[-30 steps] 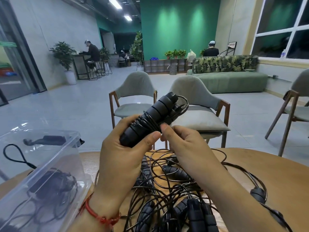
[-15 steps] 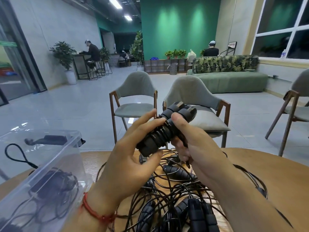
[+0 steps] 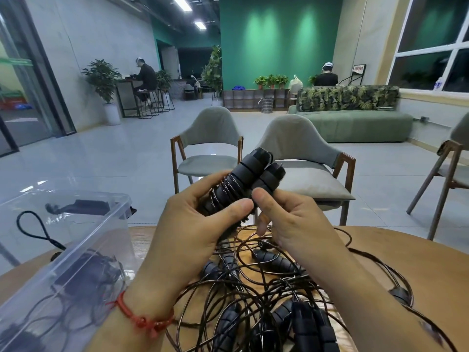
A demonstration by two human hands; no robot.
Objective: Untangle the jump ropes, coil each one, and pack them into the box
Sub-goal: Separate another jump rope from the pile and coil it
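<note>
Our left hand (image 3: 193, 224) grips a coiled rope (image 3: 243, 179), black and wound into a tight bundle, above the worktop (image 3: 393, 247). Our right hand (image 3: 291, 219) pinches the same bundle, the two thumb tips nearly touching. Under both hands the tangle (image 3: 253, 288) of other ropes lies spread. The clear box (image 3: 33, 250) stands at the left, with black ropes inside.

Wrapped rope bundle (image 3: 238, 181) raised, tilted right; tangled black ropes (image 3: 272, 261) heaped beneath; clear box (image 3: 111, 237) left, ropes inside.
</note>
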